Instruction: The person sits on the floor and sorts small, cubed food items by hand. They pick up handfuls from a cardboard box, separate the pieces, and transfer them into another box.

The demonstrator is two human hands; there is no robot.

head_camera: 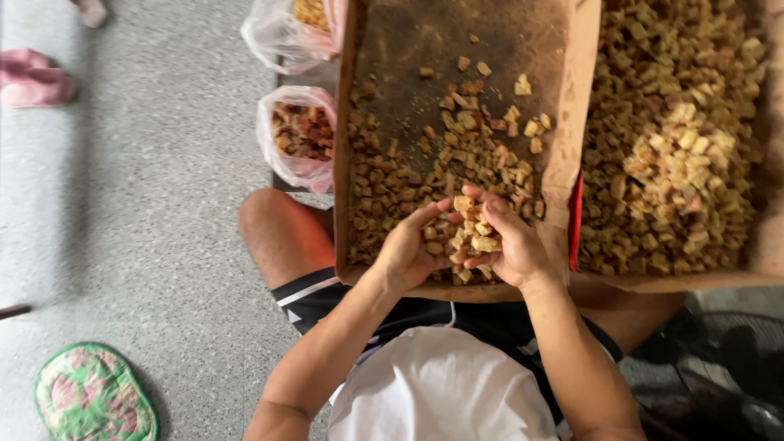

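Together, both hands (461, 245) — brown chunks (469, 233) over cardboard box (347, 163)

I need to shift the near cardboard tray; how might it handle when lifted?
The cardboard tray probably flexes: its walls look thin and bowed. The brown chunks lie loose, so they would likely slide. Both hands are full.

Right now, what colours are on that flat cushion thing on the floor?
The cushion is green with pink flowery patches, seen best in the head view, lower left.

bare far half of the cardboard tray (457, 41) open, raised flap (572, 122) walling right, plastic bags (298, 135) crowding left
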